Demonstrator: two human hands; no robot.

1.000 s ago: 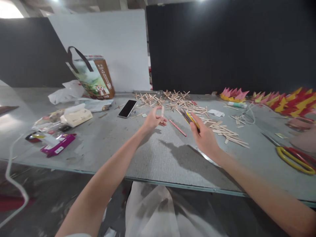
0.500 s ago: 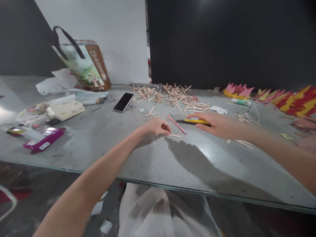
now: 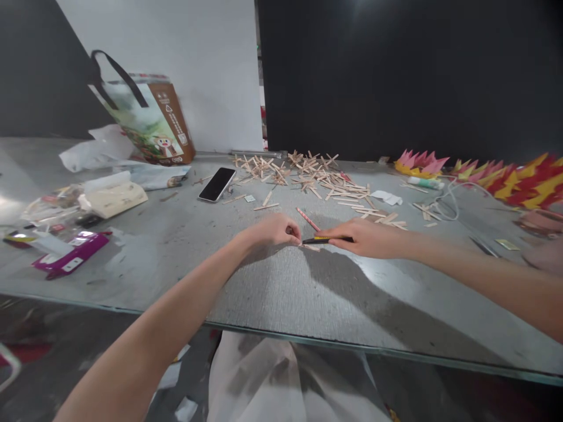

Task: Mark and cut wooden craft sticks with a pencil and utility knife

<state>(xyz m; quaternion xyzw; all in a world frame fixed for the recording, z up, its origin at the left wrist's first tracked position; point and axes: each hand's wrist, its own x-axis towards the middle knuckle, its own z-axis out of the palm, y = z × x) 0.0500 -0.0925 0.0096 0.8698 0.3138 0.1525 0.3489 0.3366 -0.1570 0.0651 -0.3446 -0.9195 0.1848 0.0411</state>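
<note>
Grey table [image 3: 132, 258] strewn with a stick pile [image 3: 308, 173] and a phone [image 3: 217, 184], before black and white wall panels [image 3: 396, 76]. The left hand [image 3: 275, 230], fingers curled, pins a wooden stick [image 3: 311, 247] at mid-table. The right hand [image 3: 373, 239] grasps a cutter [image 3: 328, 240], whose tip, farther right a half-second earlier, now meets the stick.

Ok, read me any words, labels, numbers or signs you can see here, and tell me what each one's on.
No words can be read.
On the shopping bag: a triangle sign on its brown side; print below it too small.
On the purple packet: white labels, blurred.
On the utility knife in the right hand: no legible print.
On the wooden stick pinched by the left hand: nothing.
</note>
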